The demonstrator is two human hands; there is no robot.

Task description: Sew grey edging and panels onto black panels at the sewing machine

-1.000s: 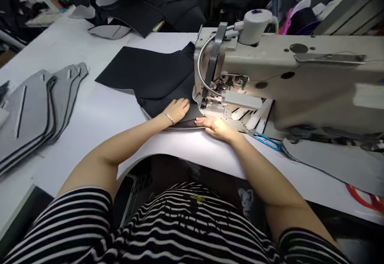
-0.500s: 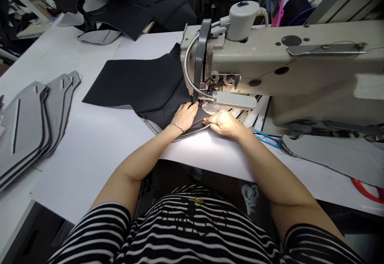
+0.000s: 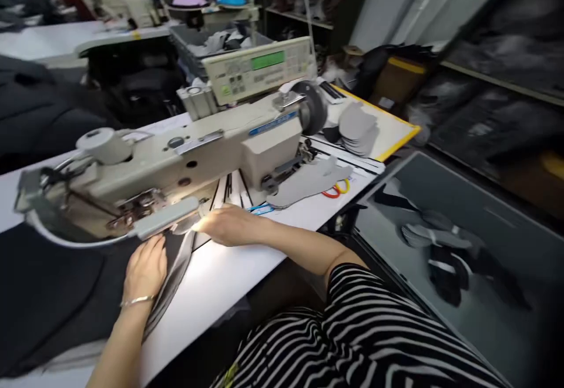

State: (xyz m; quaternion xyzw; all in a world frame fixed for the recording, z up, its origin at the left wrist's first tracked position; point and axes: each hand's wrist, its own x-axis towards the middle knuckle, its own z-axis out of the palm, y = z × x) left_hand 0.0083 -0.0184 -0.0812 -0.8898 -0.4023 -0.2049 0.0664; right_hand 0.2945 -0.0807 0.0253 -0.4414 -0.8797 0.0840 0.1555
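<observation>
Swung to the right since the earlier frame, the head camera now looks across the sewing table, and the arm of the lockstitch sewing machine [image 3: 185,153] runs away from the hands at a slant. The left hand [image 3: 144,270] lies flat, fingers together, on the black fabric panel [image 3: 57,294], which spreads beyond it to the left and under the machine head. The right hand [image 3: 227,226] reaches across with its fingers at the panel's edge, just beside the gray guard bar [image 3: 165,217]. Neither hand visibly pinches anything, though the right hand's fingertips are hidden, so I cannot tell whether they grip the cloth. The hands are apart, with a fold of the panel between them.

Past the right hand, on the white table top [image 3: 211,276], lie blue-handled scissors [image 3: 262,208], a gray cut piece [image 3: 308,182] and red and yellow rings [image 3: 335,189]. Farther on, gray pieces are stacked on a yellow-edged board [image 3: 358,130]. Beyond the machine stand its control box [image 3: 259,70] with a green display and a wire basket [image 3: 211,47]. Off to the right of the arm, a tilted gray tray [image 3: 440,253] holds more gray and black pieces.
</observation>
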